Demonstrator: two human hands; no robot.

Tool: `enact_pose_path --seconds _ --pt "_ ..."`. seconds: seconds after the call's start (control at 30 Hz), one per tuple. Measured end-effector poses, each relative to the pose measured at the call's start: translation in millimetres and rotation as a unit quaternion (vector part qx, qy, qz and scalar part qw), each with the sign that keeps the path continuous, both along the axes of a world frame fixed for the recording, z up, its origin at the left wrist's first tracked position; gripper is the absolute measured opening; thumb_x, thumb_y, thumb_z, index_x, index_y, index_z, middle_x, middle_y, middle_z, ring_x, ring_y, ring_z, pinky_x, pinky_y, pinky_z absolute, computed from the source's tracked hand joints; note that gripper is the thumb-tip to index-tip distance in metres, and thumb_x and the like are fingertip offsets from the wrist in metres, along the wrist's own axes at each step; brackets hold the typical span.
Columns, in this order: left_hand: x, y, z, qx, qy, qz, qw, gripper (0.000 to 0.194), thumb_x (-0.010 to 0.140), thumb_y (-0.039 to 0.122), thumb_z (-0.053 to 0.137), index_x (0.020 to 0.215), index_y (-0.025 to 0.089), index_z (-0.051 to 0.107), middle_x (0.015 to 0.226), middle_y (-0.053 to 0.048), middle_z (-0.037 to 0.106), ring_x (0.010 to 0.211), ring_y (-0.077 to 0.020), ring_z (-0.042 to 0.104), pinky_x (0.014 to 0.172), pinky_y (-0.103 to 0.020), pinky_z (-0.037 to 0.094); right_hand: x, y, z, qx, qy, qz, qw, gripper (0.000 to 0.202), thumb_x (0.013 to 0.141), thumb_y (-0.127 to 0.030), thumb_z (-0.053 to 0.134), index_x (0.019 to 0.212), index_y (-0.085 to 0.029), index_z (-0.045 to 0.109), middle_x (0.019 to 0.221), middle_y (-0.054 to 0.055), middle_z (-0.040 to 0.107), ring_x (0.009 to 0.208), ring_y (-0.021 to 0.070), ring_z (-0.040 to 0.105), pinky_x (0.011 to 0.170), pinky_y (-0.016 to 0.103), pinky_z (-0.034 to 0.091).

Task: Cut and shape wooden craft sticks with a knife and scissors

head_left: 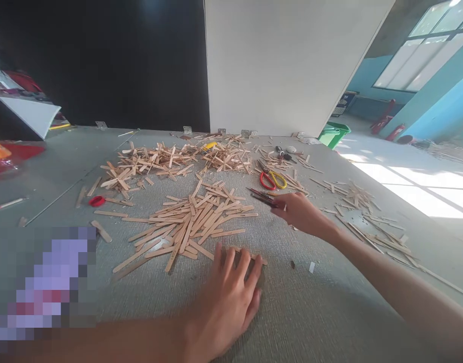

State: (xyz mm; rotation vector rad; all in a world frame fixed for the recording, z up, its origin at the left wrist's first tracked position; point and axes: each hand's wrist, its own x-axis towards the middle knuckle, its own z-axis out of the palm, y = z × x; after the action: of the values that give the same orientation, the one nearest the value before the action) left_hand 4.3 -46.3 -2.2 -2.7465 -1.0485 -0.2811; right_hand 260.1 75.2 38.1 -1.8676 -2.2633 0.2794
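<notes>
My left hand (235, 287) lies palm down near the front of the table, fingers spread. Its fingertips rest at a flat wooden craft stick (264, 261), mostly hidden beneath them. A little farther off to the right, my right hand (297, 212) has its fingers closed on a dark, slim pointed tool (263, 197); its exact kind I cannot make out. Scissors (272, 180) with one red and one yellow handle lie just beyond that tool. Left of them, a loose pile of craft sticks (193, 217) spreads over the table.
More stick heaps (151, 161) lie toward the back, with a yellow object (209, 145) among them. A red ring-shaped object (97, 201) is at left. Keys (283, 153) and thin sticks (359, 194) lie at right. An upright black and white panel (276, 65) bounds the back.
</notes>
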Motion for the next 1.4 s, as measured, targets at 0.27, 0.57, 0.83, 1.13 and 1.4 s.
enact_pose_path --seconds 0.27,0.57,0.83,1.13,1.4 --pt "-3 6 -2.3 -0.027 -0.042 -0.073 0.996 0.032 0.098 0.030 0.054 0.126 0.017 0.063 0.123 -0.015 0.061 0.124 -0.0351 0.056 0.117 -0.063 0.036 77 32 4.1 -0.024 -0.184 -0.204 0.961 0.020 0.092 -0.018 0.061 0.097 -0.007 0.077 0.086 0.024 0.073 0.082 0.0332 0.074 0.063 0.033 0.048" --pt "-6 9 -8.9 -0.037 -0.058 -0.085 0.994 0.031 0.099 0.029 0.054 0.127 0.018 0.062 0.129 -0.014 0.061 0.126 -0.0326 0.054 0.119 -0.063 0.032 121 46 -6.0 -0.082 -0.189 -0.234 0.950 0.018 0.092 -0.020 0.063 0.090 -0.009 0.077 0.081 0.021 0.073 0.071 0.0265 0.073 0.061 0.031 0.048" --pt "-5 10 -10.6 -0.028 -0.050 -0.084 0.995 0.035 0.101 0.033 0.050 0.129 0.015 0.062 0.137 -0.015 0.060 0.129 -0.0333 0.052 0.119 -0.062 0.031 112 48 -7.1 -0.021 -0.157 -0.186 0.970 0.020 0.094 -0.021 0.059 0.092 -0.012 0.077 0.084 0.017 0.075 0.073 0.0251 0.072 0.065 0.030 0.048" --pt "-7 11 -7.9 -0.040 -0.019 -0.086 0.995 0.040 0.100 0.036 0.050 0.132 0.014 0.061 0.139 -0.017 0.059 0.131 -0.0361 0.051 0.117 -0.065 0.033 66 39 -10.2 0.059 -0.082 0.052 0.994 0.027 0.103 -0.026 0.053 0.118 -0.022 0.075 0.121 0.009 0.072 0.103 0.0190 0.069 0.092 0.028 0.051" --pt "-7 10 -8.0 -0.050 -0.021 -0.085 0.995 0.042 0.101 0.035 0.049 0.135 0.013 0.059 0.141 -0.018 0.058 0.135 -0.0380 0.050 0.119 -0.065 0.031 55 38 -29.0 0.088 -0.124 0.061 0.986 0.019 0.099 -0.017 0.054 0.095 -0.017 0.072 0.104 0.014 0.071 0.103 0.0252 0.066 0.090 0.034 0.052"
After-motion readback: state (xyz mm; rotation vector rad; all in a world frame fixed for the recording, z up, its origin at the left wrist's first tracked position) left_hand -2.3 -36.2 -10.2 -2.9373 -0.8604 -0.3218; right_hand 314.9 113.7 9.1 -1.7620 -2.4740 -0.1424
